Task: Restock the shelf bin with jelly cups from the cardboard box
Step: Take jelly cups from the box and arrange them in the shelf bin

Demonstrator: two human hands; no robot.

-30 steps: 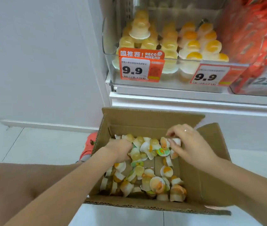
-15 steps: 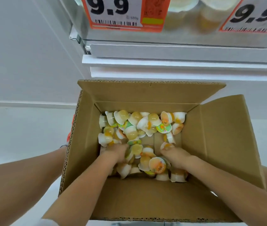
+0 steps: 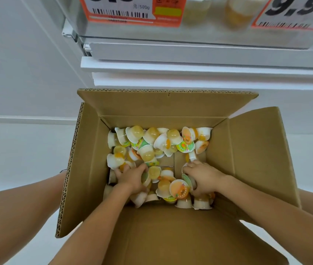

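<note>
Brown corrugated cardboard box [image 3: 247, 150] is seen standing open on the pale floor [image 3: 18, 150], its four flaps folded outward, and the near flap is cut off by the lower edge of the view. Small translucent plastic jelly cups [image 3: 151, 142] with yellow and orange filling are heaped loosely on its bottom, most of them along the far wall and the left side, with a bare patch of cardboard left in the middle. Above the box, only the lower front of the clear plastic shelf bin [image 3: 209, 35] is shown; its contents are blurred, and the orange-and-white price labels [image 3: 132, 12] clipped to it are cropped by the top edge. A white shelf ledge [image 3: 190, 64] is set between bin and box. The left hand [image 3: 132, 177] is sunk among the cups near the left side, fingers curled around several of them, though the fingertips are hidden under the pile. The right hand [image 3: 202, 176] is curled over cups near the front right, a green-lidded one pressed against the palm; how many are held cannot be told.
</note>
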